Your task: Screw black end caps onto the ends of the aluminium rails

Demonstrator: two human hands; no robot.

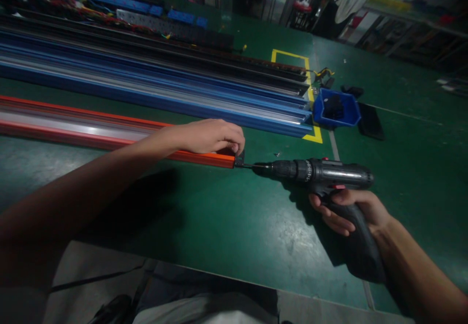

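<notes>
A long orange metal profile point(204, 159) lies on the green table, with a small black end piece point(239, 160) at its right end. My left hand point(215, 138) rests over that end, fingers curled down on the profile and the end piece. My right hand point(351, 212) is wrapped round the grip of a black cordless drill point(329, 173), which points left. The drill's thin bit reaches the black end piece; whether it sits in a screw is too small to tell. A tiny screw point(277, 154) lies on the table just above the bit.
Several blue and black profiles point(219, 112) lie side by side beyond the orange one. A blue bin point(336, 109) with black parts stands at their right end, by a dark flat object point(371, 121). Wires and blue strips point(120, 0) fill the back left. Yellow tape point(290, 52) marks the table.
</notes>
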